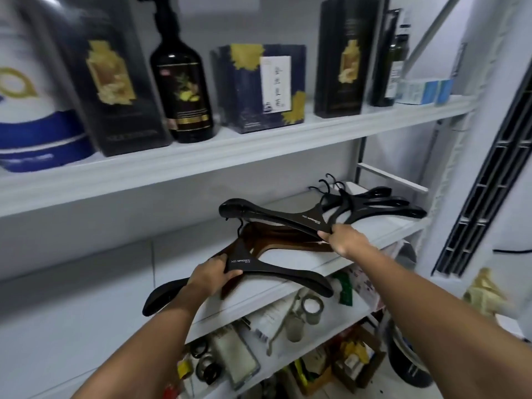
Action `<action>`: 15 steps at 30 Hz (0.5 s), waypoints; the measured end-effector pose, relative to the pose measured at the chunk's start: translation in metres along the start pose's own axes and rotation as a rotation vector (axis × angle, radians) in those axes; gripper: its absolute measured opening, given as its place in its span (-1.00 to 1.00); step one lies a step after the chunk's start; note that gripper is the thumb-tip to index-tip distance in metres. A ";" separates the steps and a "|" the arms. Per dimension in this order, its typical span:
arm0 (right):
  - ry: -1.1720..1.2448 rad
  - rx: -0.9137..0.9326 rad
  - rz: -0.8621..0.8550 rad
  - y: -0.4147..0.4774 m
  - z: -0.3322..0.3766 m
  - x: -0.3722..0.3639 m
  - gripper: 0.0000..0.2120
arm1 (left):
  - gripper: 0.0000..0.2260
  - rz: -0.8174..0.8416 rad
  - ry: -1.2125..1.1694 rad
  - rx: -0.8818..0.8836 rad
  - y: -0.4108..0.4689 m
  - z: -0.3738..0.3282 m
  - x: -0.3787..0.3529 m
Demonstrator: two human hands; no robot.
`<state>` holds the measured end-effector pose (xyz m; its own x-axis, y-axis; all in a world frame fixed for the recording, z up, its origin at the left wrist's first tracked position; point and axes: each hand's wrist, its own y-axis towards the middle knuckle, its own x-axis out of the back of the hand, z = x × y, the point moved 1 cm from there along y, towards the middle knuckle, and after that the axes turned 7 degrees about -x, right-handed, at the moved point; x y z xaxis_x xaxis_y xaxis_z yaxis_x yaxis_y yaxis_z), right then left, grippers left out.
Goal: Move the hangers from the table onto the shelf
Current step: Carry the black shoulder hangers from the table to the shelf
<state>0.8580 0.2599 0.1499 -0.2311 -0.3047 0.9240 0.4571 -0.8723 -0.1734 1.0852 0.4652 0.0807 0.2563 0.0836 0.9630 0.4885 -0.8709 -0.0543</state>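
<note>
My left hand (211, 276) grips a black hanger (288, 273) at its centre, holding it over the front edge of the middle white shelf (290, 262). My right hand (344, 240) pinches the centre of a second black hanger (273, 213) a little above the shelf. Between them a brown hanger (276, 236) lies on the shelf. Several more black hangers (374, 204) lie stacked at the shelf's back right, hooks pointing to the rear.
The upper shelf (201, 156) carries dark boxes, a black pump bottle (184, 82) and a white and blue container. The lower shelf (288, 318) holds tape rolls, tools and packets. A white wall is at left, a vented panel (489, 197) at right.
</note>
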 end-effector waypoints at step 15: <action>-0.131 0.254 0.090 -0.011 0.258 -0.118 -0.54 | -0.68 -0.088 -0.037 0.301 -0.133 0.268 0.051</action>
<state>1.1015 0.4035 0.1307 -0.0747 -0.3106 0.9476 0.6747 -0.7154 -0.1814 1.2570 0.7153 0.0667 0.2301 0.1747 0.9574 0.7337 -0.6774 -0.0528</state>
